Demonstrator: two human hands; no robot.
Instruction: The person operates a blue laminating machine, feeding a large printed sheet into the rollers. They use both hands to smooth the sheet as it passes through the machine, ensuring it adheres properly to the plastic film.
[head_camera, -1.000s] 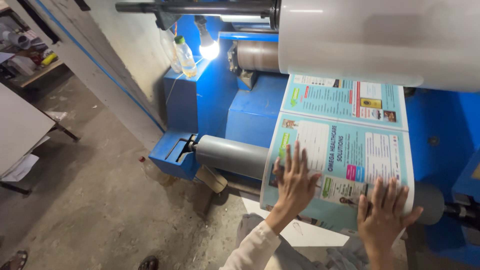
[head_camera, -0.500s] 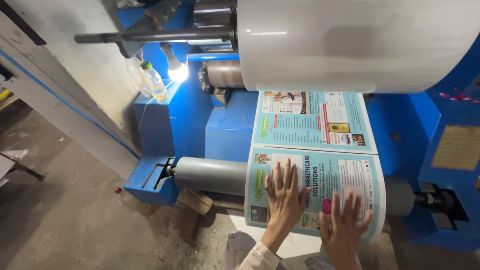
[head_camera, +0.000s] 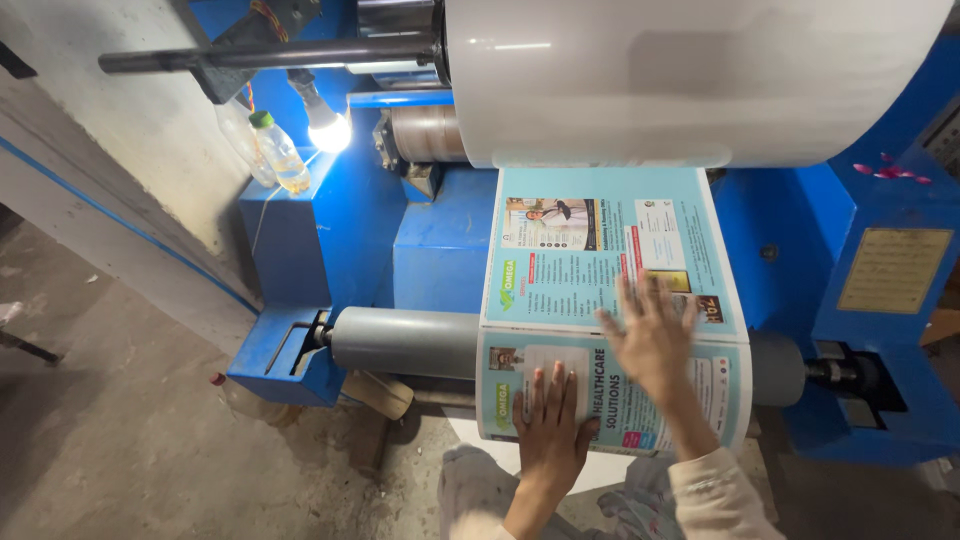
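Note:
A printed light-blue sheet with pictures and text runs down from under a big white roll and wraps over a grey roller of a blue machine. My left hand lies flat, fingers apart, on the lower part of the sheet where it curves over the roller. My right hand is higher up, open and blurred, palm against the sheet just above the roller. Neither hand holds anything.
A lit bulb and a plastic bottle sit at the machine's upper left, under a dark metal bar. A grey concrete floor lies to the left. A brass plate is on the blue housing at right.
The view shifted left and closer. My right hand moved up from the sheet's lower edge to above the roller; my left hand slid down to the lower part of the sheet.

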